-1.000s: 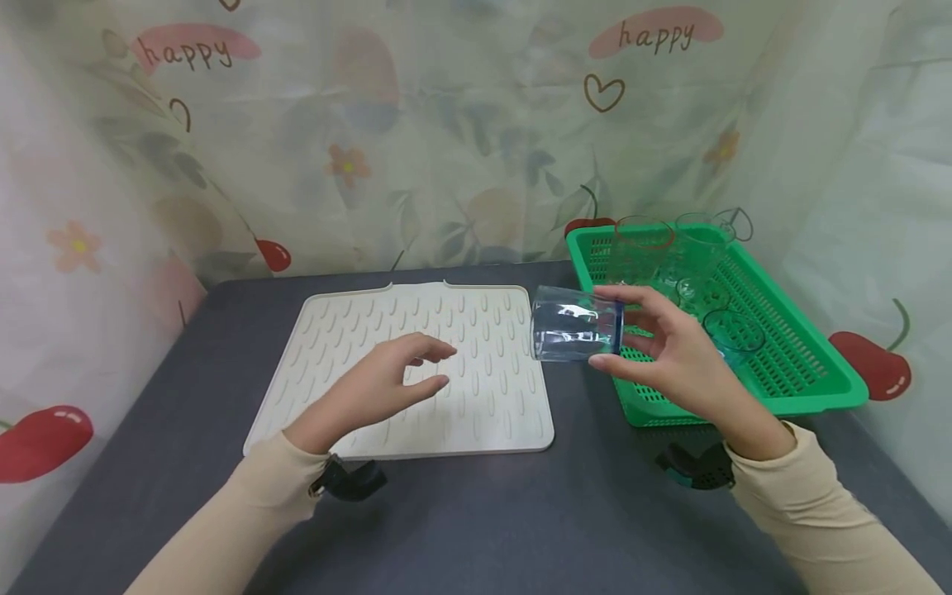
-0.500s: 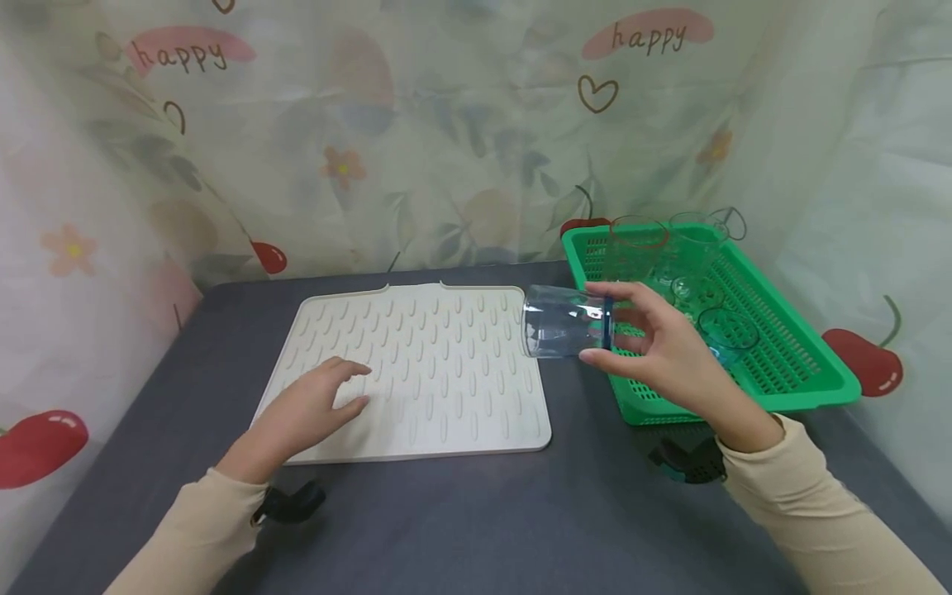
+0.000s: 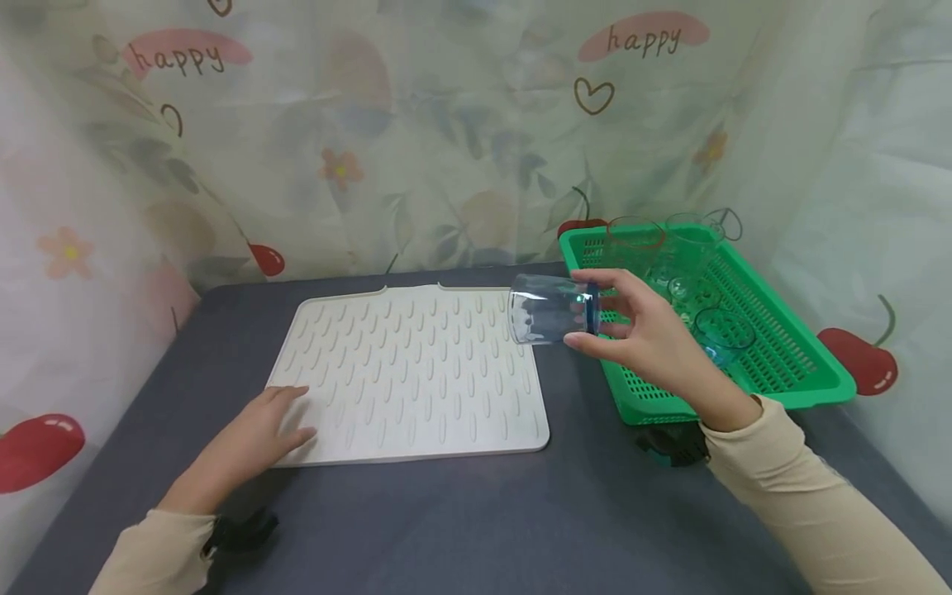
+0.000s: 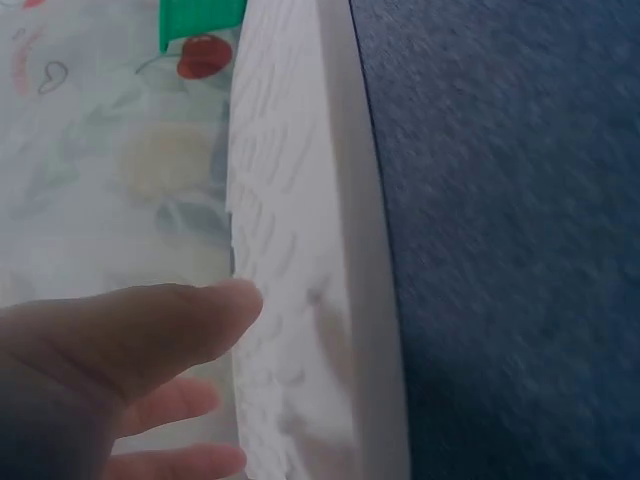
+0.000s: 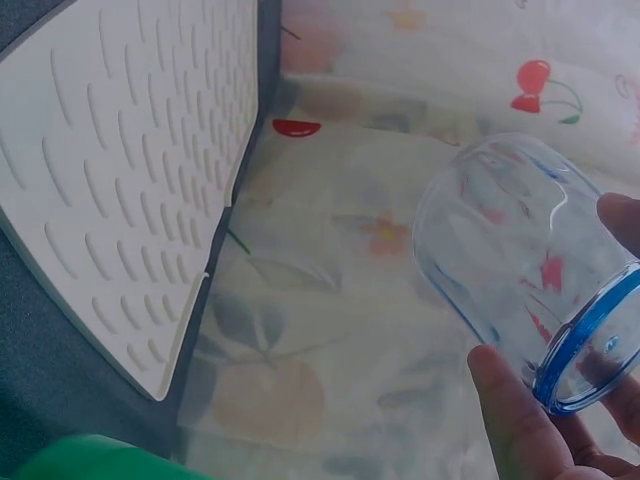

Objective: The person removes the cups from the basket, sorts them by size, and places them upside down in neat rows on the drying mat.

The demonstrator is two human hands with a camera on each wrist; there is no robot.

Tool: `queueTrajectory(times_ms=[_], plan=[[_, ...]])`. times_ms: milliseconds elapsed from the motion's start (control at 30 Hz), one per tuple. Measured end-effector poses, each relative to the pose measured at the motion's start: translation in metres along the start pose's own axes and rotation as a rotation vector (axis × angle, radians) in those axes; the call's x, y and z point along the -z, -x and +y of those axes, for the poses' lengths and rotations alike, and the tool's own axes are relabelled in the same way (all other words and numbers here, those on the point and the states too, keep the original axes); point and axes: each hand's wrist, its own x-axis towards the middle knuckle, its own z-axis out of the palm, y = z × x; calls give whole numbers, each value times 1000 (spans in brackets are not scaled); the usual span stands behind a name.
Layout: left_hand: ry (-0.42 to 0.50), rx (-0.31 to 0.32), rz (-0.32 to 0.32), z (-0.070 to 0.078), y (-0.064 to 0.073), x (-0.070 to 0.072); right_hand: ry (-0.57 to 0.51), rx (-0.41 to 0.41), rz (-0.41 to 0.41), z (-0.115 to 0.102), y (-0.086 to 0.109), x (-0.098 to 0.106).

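Observation:
My right hand (image 3: 643, 335) grips a clear drinking glass (image 3: 549, 310) by its blue-tinted end, thumb below and fingers above. The glass lies sideways in the air over the right edge of a white ridged mat (image 3: 416, 372). In the right wrist view the blue ring of the glass (image 5: 590, 335) sits between thumb and fingers. Near the mat's lower left corner hovers my left hand (image 3: 249, 442), its fingers relaxed and holding nothing. The left wrist view shows that thumb (image 4: 190, 315) above the mat's edge.
A green plastic basket (image 3: 803, 355) stands at the right with several glasses in it, one of them a blue-tinted glass (image 3: 723, 330). The dark grey tabletop (image 3: 446, 529) spreads around the mat. A patterned curtain (image 3: 446, 149) hangs behind and at both sides.
My left hand has drawn back leftward and toward me, from over the mat's middle to its lower left corner. The right hand has carried the glass slightly left and up.

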Motion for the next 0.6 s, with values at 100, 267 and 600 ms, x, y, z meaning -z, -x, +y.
queueTrajectory(times_ms=[100, 267, 600], plan=[[17, 6, -19, -10, 3, -3, 9, -7, -8, 1, -4, 0], [41, -13, -20, -22, 9, -5, 20, -28, -26, 0, -12, 1], [48, 12, -42, -26, 16, -6, 50, -57, -18, -2, -32, -7]])
